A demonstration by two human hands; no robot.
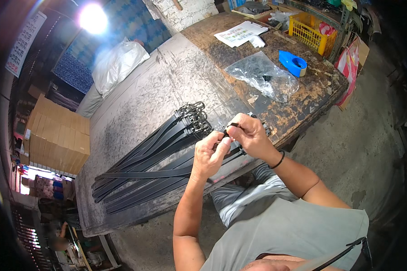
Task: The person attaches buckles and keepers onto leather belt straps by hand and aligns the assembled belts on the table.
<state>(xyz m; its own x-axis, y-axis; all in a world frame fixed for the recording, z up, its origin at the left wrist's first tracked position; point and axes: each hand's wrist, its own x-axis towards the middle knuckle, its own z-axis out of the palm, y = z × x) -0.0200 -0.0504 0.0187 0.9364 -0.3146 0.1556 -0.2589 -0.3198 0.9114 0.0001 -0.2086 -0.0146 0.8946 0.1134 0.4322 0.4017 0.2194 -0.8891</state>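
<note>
My left hand [209, 154] and my right hand [250, 135] meet just over the front edge of the table. Pinched between their thumbs and fingers is a small black strip [233, 125], perhaps a short piece of strap; its exact kind is too small to make out. A bundle of black belts [144, 160] lies left of my hands, with dark metal buckles [194, 118] heaped at the end closest to them. More black belts [144, 194] lie along the near side, running beneath my left wrist. My hands hide part of those belts' right ends.
Behind my hands, a clear plastic bag [264, 77] lies near a blue tape dispenser [292, 63] and paper sheets [240, 33]. A yellow crate [309, 34] stands beyond. Stacked cardboard [56, 135] and a white sack [117, 65] flank the table's left side.
</note>
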